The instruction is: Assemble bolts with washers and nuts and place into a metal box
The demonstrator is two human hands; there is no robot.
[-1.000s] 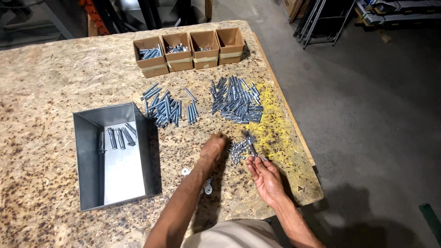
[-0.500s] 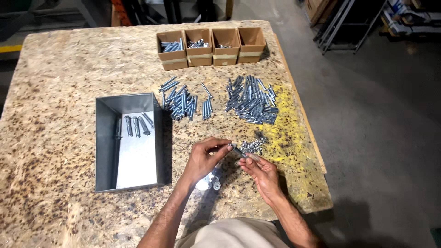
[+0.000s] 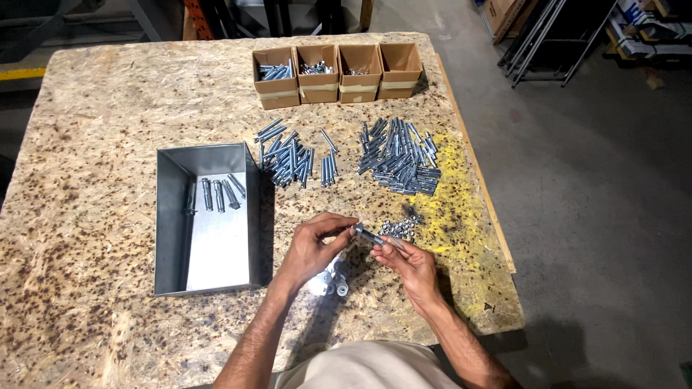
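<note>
My left hand point(image 3: 314, 248) and my right hand point(image 3: 405, 261) meet over the table's near edge and together hold one silver bolt point(image 3: 369, 235), the left fingers pinching its end, the right fingers gripping its shaft. Just beyond the bolt lies a small heap of nuts point(image 3: 398, 228). Under my hands a few silver sleeves point(image 3: 333, 282) rest on the board. To the left stands a grey metal tray point(image 3: 171, 216) with several assembled bolts point(image 3: 216, 194) at its far end.
Two piles of bolts point(image 3: 287, 156) point(image 3: 398, 156) lie mid-table. Four small cardboard boxes point(image 3: 336, 63) with hardware line the far edge. The chipboard table point(image 3: 94, 122) ends at the right along a wooden strip point(image 3: 476, 180); concrete floor lies beyond.
My left hand rose off the table near the sleeves and closed on the bolt's end, and my right hand came in to meet it. The camera view shifted slightly.
</note>
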